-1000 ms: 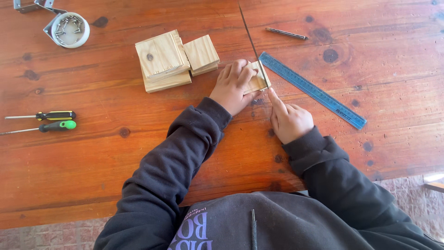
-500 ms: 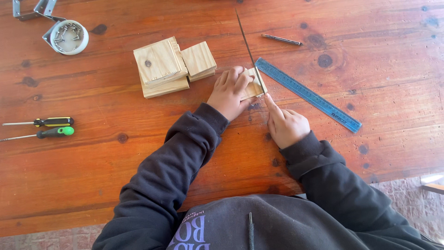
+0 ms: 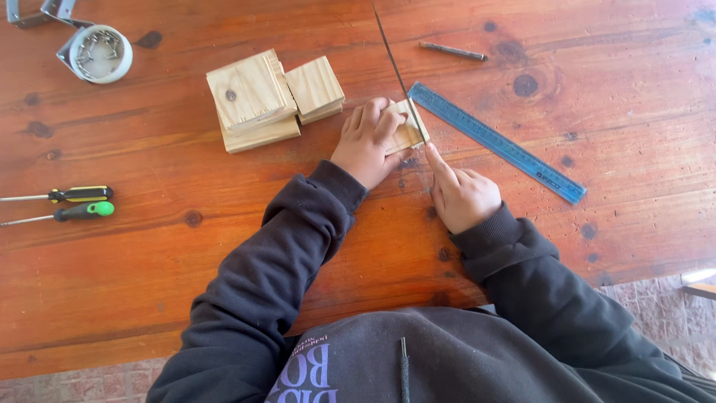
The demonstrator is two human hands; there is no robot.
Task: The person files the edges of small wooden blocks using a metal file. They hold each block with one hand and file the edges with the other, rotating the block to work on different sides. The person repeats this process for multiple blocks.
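The left hand [image 3: 367,143] lies flat on a small wooden block [image 3: 406,131] near the middle of the table [image 3: 224,246], its grip pressed down over the block's top. The right hand [image 3: 462,195] has its grip closed on the near end of a thin saw blade [image 3: 395,67], forefinger stretched along it; the blade runs along the block's right edge toward the table's far edge. To do this well, the block must stay pinned flat and the blade square to the edge, with light, even strokes and fingertips kept back from the teeth. Just beside the block lies one blue ruler [image 3: 496,142]. Toward the far left corner are three larger pine blocks [image 3: 272,101] bunched together and one round tin of screws [image 3: 101,54]. Two screwdrivers [image 3: 71,203] lie at the left edge, one dark pencil-like rod [image 3: 453,51] near the far edge
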